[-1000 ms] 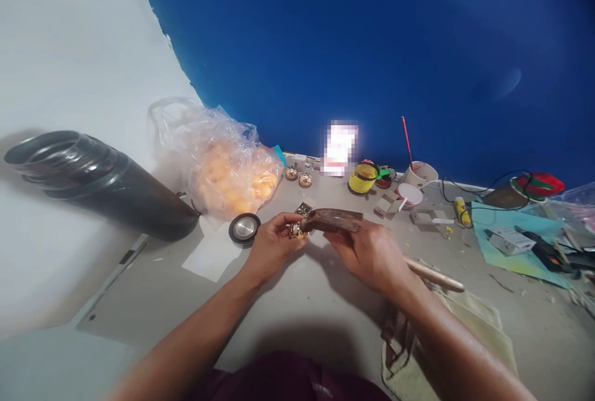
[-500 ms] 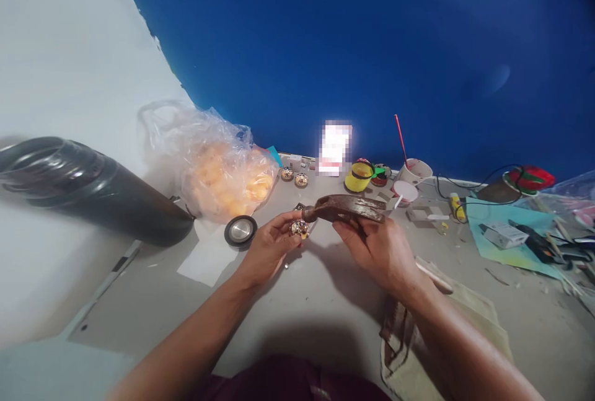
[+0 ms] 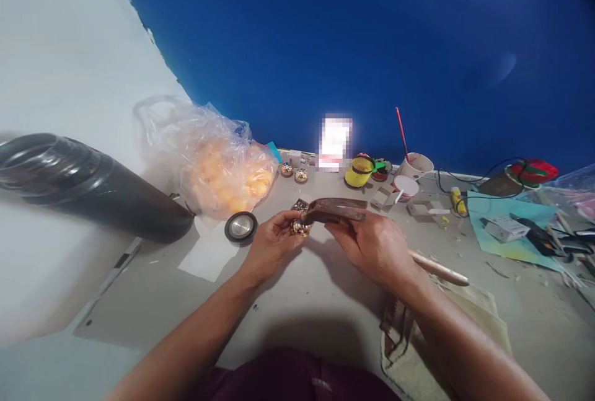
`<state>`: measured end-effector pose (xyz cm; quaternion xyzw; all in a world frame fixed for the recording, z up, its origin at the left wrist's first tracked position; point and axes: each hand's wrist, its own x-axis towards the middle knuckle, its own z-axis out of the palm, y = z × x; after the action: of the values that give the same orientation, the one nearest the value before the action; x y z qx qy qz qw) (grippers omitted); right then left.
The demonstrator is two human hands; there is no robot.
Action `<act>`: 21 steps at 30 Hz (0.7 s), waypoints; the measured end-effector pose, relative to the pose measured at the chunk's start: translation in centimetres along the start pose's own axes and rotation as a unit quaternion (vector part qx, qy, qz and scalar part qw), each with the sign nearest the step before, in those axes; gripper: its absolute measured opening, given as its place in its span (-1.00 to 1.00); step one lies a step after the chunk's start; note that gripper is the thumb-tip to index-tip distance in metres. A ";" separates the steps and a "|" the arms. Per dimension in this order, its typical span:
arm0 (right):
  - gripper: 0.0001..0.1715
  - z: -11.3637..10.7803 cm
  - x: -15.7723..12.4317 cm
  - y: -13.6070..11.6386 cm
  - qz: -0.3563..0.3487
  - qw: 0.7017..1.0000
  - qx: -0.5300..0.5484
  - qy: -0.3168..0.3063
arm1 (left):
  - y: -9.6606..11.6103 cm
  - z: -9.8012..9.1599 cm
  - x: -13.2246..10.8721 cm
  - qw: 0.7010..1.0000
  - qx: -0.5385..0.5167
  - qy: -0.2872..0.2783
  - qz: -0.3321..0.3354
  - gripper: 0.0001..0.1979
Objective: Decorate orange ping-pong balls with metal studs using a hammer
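Note:
My left hand (image 3: pixel 269 246) pinches a small round ball (image 3: pixel 300 227) studded with shiny gold and dark bits. My right hand (image 3: pixel 374 240) is wrapped round a rusty claw hammer (image 3: pixel 337 207) close to its head, and the wooden handle sticks out past my wrist. The striking face overlaps the top of the ball in view; whether they touch I cannot tell. Just behind the ball lies a small dark tray of shiny bits (image 3: pixel 299 204), partly hidden. Two similar studded balls (image 3: pixel 301 175) sit farther back.
Left stand a large dark cylinder (image 3: pixel 116 196), a plastic bag of orange things (image 3: pixel 223 178) and a black-rimmed lid (image 3: pixel 240 226). A yellow cup (image 3: pixel 357 173), white tub (image 3: pixel 415 166) and glowing screen (image 3: pixel 335 141) line the wall. Cloth (image 3: pixel 474 320) lies at right.
The hammer head has moved left and slightly down, over the ball. More of its handle now shows beyond my right wrist. My left hand keeps its pinch on the ball.

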<state>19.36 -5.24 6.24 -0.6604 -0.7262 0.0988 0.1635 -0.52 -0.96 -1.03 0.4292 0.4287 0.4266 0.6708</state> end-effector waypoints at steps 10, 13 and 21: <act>-0.55 -0.1 0.1 -0.2 0.016 1.000 -0.025 -0.009 | -0.1 -0.1 0.4 0.996 -0.081 -0.023 -0.033 -0.54; -0.54 -0.3 0.1 -0.1 0.034 0.999 -0.027 -0.016 | 0.0 -0.1 0.3 0.995 -0.093 -0.030 -0.034 -0.52; -0.55 -0.8 0.2 -0.1 0.037 0.999 -0.006 -0.006 | 0.1 -0.1 0.2 0.990 -0.121 -0.063 -0.042 -0.52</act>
<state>19.54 -5.08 7.02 -0.6874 -0.7025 0.1045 0.1518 -0.60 -0.74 -0.97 0.3525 0.3486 0.4184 0.7610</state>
